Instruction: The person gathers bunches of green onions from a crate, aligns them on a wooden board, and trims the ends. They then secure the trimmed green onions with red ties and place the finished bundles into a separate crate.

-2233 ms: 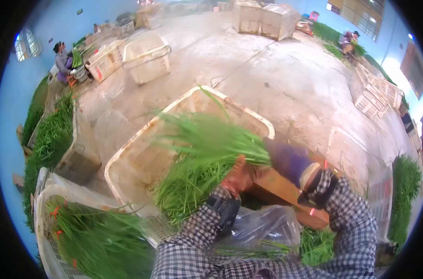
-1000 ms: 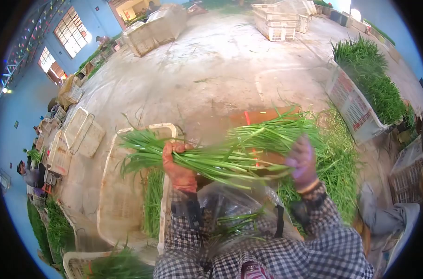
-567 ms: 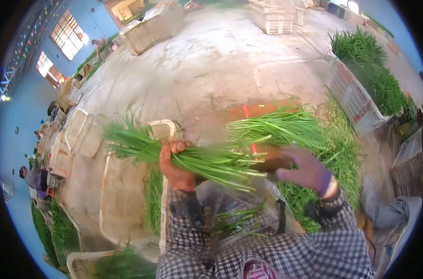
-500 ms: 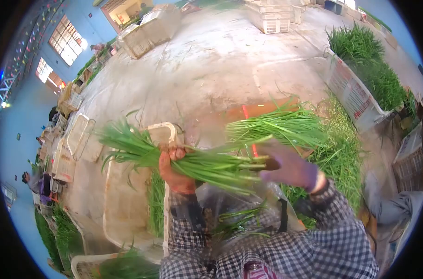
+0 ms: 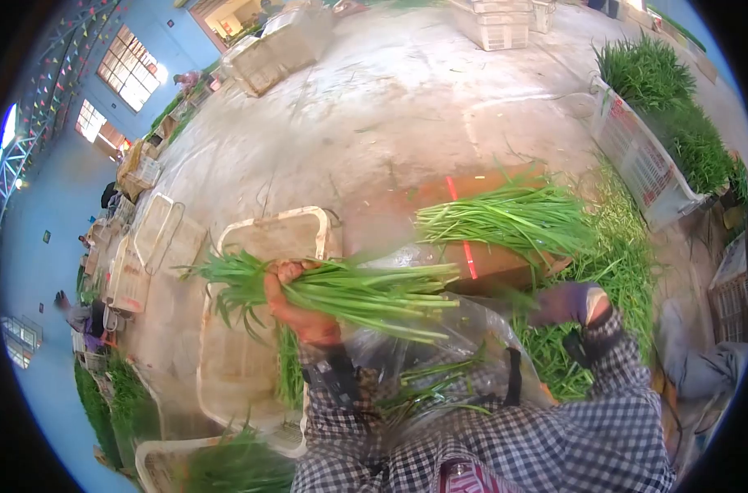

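The left hand [image 5: 296, 308], in an orange-red glove, sits just left of the frame's centre, its grip wrapped tight around a bunch of green chives [image 5: 341, 292]. The bunch lies roughly level across the middle of the frame, leafy tips fanning out to the left over a white plastic crate [image 5: 267, 234], cut ends pointing right. The right hand [image 5: 565, 302], in a purple glove, is at centre right, clear of the bunch, low beside a wooden board [image 5: 481, 255]; it is blurred, and I cannot tell whether its grip is spread or curled. A second sheaf of chives [image 5: 514, 220] lies across that board, above and to the right of the held bunch, not touching it. A red strip [image 5: 464, 246] runs down the board. Loose chives [image 5: 612, 271] carpet the floor to the right of the board. Below the held bunch, a clear plastic sheet [image 5: 456, 345] covers the lap, with a few green stalks on it. Both sleeves are checked black and white. At upper right, a crate packed with upright chives [image 5: 662, 123] stands on the concrete floor [image 5: 407, 107]. Further empty crates [image 5: 156, 246] stand along the left edge, and another crate with greens [image 5: 218, 460] is at lower left
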Available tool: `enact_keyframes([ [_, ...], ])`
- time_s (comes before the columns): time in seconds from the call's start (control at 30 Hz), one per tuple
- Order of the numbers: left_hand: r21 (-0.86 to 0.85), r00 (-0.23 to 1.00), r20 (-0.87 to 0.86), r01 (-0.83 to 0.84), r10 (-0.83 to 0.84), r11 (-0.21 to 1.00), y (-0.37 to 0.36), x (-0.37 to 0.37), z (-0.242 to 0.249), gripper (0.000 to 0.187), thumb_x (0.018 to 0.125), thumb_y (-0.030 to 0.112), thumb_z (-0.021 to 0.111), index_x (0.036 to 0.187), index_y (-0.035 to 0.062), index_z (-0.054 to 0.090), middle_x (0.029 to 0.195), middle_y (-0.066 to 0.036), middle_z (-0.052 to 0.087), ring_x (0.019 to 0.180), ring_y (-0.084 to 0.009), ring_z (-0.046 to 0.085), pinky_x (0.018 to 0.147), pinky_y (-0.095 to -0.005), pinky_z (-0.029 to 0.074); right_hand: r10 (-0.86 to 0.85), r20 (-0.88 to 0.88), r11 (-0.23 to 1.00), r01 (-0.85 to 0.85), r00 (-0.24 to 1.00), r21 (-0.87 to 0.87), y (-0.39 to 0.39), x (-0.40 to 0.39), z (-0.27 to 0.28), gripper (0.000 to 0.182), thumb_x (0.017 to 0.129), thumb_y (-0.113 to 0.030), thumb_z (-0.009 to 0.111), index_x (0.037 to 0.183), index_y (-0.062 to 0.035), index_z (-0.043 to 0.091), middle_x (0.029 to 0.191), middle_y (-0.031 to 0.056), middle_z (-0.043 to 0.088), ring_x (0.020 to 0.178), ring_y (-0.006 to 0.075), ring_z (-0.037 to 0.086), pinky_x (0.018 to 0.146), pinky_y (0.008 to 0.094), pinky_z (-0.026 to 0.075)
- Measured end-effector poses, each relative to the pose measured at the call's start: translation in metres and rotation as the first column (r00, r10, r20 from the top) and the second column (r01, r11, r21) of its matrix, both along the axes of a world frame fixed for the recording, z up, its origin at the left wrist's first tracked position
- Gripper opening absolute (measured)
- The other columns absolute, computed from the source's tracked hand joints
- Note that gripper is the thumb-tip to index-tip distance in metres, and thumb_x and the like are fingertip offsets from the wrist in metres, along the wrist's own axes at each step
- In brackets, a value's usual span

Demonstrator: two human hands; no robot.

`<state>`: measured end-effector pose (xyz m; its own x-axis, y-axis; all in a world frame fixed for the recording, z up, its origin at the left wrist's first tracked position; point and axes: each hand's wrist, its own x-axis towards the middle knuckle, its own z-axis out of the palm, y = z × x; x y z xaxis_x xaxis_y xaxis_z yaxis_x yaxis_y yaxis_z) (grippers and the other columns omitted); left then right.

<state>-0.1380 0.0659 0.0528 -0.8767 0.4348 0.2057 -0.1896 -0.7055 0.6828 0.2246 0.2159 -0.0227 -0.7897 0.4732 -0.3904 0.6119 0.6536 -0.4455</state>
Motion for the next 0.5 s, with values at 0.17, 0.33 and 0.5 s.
enact_keyframes([
  [0.17, -0.087, 0.999, -0.027, 0.024, -0.026, 0.996, 0.005, 0.017, 0.003, 0.019, 0.092, 0.02, 0.04, 0.077, 0.01, 0.043, 0.071, 0.001, 0.041, 0.068, -0.0125, 0.044, 0.071, -0.028, 0.045, -0.155, -0.472, 0.981, 0.191, 0.868, 0.03, -0.022, -0.026, 0.053, 0.06, 0.077, -0.044, 0.068, 0.119, -0.0017, 0.058, 0.102, 0.0189, 0.066, 0.102, 0.0308, 0.061, 0.091, 0.0397, 0.046],
  [0.33, -0.014, 0.976, -0.137, 0.167, -0.167, 0.986, 0.001, 0.017, 0.001, 0.013, 0.094, 0.016, 0.043, 0.082, 0.0098, 0.046, 0.07, 0.0, 0.042, 0.068, -0.0133, 0.045, 0.072, -0.0299, 0.045, -0.118, -0.229, 0.8, -0.044, 0.966, -0.599, -0.038, -0.096, 0.07, 0.064, 0.088, -0.053, 0.053, 0.122, 0.0021, 0.054, 0.112, 0.0201, 0.058, 0.108, 0.0258, 0.053, 0.093, 0.0358, 0.041],
  [0.5, 0.193, 0.915, -0.022, 0.399, -0.402, 0.897, -0.014, 0.008, -0.008, 0.002, 0.09, 0.011, 0.05, 0.088, 0.0112, 0.051, 0.071, -0.002, 0.048, 0.072, -0.017, 0.051, 0.075, -0.0354, 0.047, -0.317, -0.349, 0.547, -0.131, 0.882, -0.827, -0.05, -0.126, 0.067, 0.049, 0.093, -0.044, 0.052, 0.113, -0.0004, 0.058, 0.103, 0.0104, 0.06, 0.092, 0.0147, 0.053, 0.082, 0.0296, 0.044],
])
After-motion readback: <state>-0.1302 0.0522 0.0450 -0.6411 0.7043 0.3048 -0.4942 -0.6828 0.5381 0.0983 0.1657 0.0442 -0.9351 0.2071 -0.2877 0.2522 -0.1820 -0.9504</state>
